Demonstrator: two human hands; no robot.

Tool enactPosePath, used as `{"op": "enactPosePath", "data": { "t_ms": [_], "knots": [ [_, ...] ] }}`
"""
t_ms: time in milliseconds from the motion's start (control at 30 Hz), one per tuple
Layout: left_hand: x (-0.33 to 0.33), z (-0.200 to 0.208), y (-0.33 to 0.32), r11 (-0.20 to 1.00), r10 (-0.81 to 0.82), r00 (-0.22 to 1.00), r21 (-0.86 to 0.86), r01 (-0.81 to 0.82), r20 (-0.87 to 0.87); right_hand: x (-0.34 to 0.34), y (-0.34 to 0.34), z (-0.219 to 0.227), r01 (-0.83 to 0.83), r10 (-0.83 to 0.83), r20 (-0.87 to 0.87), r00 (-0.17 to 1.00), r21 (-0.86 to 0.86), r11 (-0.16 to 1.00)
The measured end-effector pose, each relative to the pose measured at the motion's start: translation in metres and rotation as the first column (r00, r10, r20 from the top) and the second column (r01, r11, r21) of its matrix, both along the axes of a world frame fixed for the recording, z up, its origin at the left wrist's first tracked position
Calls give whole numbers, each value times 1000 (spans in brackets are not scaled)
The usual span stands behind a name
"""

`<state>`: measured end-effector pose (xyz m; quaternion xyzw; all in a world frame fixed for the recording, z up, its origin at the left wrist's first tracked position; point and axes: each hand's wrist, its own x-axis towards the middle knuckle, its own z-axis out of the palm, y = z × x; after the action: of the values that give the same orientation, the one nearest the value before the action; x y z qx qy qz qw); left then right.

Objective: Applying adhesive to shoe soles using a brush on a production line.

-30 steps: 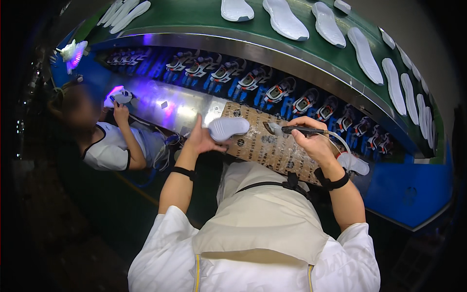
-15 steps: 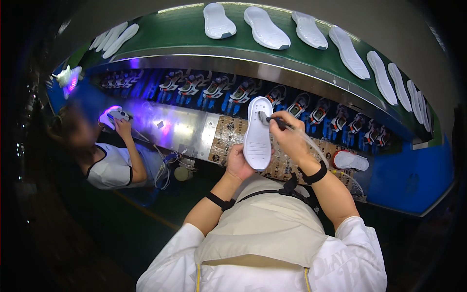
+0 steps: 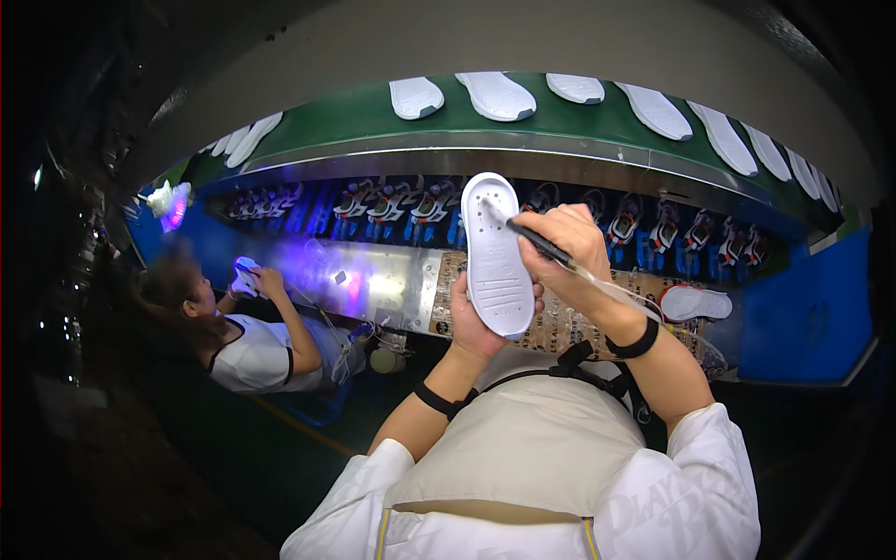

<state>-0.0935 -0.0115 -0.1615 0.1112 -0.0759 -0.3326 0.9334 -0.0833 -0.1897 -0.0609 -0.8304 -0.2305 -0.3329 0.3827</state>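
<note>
My left hand [image 3: 473,325] grips the heel end of a white shoe sole [image 3: 497,275] from below, fingers wrapped round its edges. The sole is tilted up with its hollow inner face, dotted with small holes at the upper end, toward me. In my right hand [image 3: 571,250] is a dark-handled brush [image 3: 543,245] with a clear tube [image 3: 623,292] trailing from its back. The brush tip reaches over the sole's holed upper part; whether it touches the surface is hard to tell. Both wrists wear black bands.
Several white soles [image 3: 497,97] lie on a green conveyor belt [image 3: 345,123] at the far side. Beneath it stands a row of shoe uppers [image 3: 625,222] on blue holders. A white sole with a red-edged piece [image 3: 695,302] lies on the taped bench [image 3: 644,280]. A co-worker [image 3: 252,345] sits at left.
My view has shifted, and the conveyor sits lower in it. The brush has moved from the sole's right edge across its upper part. My left hand still holds the sole.
</note>
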Motion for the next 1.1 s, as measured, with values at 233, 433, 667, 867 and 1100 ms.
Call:
{"op": "enactPosePath", "data": {
  "t_ms": [233, 433, 667, 867, 1100],
  "knots": [
    [-8, 7, 11, 991, 129, 987, 48, -125, -99, -7, 18, -5, -450, 450, -24, 893, -3, 893],
    [0, 21, 5, 977, 200, 975, 88, -192, -93, -11, 26, -5, -154, 177, 129, 976, -169, 973],
    [8, 22, 15, 969, 245, 969, 50, -244, -24, -12, 22, 2, -212, 211, -16, 977, -133, 968],
    [21, 23, 29, 964, 259, 966, 57, -260, 19, -18, 15, 22, -475, 460, -161, 873, -71, 877],
    [23, 70, 25, 996, 93, 995, -2, -93, 21, -23, 9, 30, -715, 690, -201, 695, -95, 693]
  ]
}}
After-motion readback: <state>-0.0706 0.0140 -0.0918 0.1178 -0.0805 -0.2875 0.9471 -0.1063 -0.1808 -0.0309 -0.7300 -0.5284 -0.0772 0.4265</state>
